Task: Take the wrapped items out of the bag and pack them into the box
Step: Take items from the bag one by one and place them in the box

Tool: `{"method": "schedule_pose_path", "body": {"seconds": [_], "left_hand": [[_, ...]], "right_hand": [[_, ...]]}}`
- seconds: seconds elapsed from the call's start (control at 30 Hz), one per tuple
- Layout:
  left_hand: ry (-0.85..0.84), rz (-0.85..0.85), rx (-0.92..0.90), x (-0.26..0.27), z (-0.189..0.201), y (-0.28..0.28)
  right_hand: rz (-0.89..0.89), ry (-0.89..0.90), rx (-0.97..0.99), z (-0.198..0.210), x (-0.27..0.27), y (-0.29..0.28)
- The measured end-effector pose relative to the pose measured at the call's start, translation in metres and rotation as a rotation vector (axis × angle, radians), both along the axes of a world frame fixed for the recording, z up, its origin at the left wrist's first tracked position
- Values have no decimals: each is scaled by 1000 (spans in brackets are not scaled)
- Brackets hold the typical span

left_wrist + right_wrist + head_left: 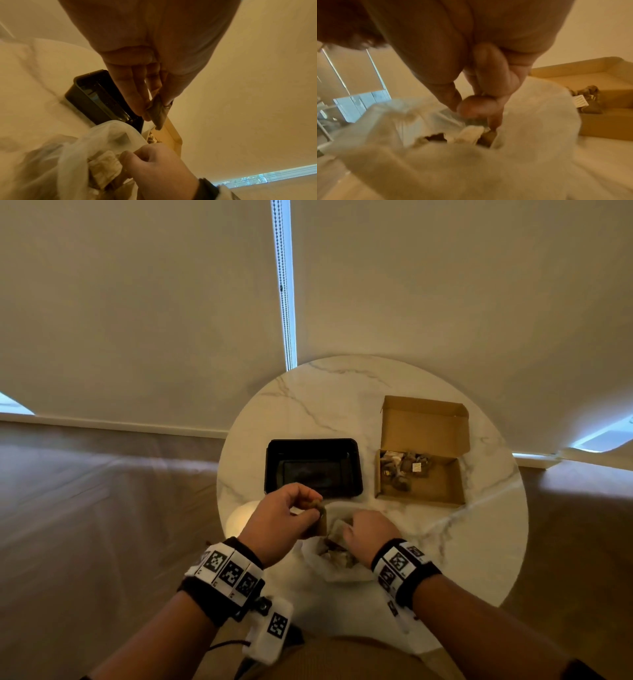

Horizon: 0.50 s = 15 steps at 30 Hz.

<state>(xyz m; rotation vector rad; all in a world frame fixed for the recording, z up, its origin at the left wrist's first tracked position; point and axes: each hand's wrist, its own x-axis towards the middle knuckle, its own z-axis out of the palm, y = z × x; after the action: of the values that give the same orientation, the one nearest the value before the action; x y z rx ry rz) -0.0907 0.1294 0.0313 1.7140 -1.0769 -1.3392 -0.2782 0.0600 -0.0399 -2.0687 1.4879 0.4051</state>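
My left hand [303,508] is raised over the near table and pinches a small brown wrapped item [318,504]; in the left wrist view the item [158,117] hangs from the fingertips [137,106]. A translucent plastic bag [342,568] lies crumpled at the near edge with more wrapped items [104,166] inside. My right hand [354,527] pinches the bag's rim [450,117] at its mouth. The open cardboard box [431,491] stands at the right, holding several wrapped items [404,465] in its far left corner.
A black plastic tray [313,445] sits on the round marble table [486,525], left of the box and just beyond my hands. The box lid [424,422] stands open at the back. A wall with blinds [137,302] lies behind the table.
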Motion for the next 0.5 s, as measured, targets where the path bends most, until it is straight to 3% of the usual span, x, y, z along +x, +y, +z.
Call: {"method": "schedule_pose_path", "body": {"seconds": [0.23,0.4,0.5], "left_hand": [[-10,-42,26,7,-11,18],[-23,-63,55,9,-11,18],[-43,-92,63,11,-12,17]], "right_hand": [[-104,107,45,-26,15,-1],[-117,36,102,-87,-5,-1],[-111,-59,111,-29,-1,5]]}}
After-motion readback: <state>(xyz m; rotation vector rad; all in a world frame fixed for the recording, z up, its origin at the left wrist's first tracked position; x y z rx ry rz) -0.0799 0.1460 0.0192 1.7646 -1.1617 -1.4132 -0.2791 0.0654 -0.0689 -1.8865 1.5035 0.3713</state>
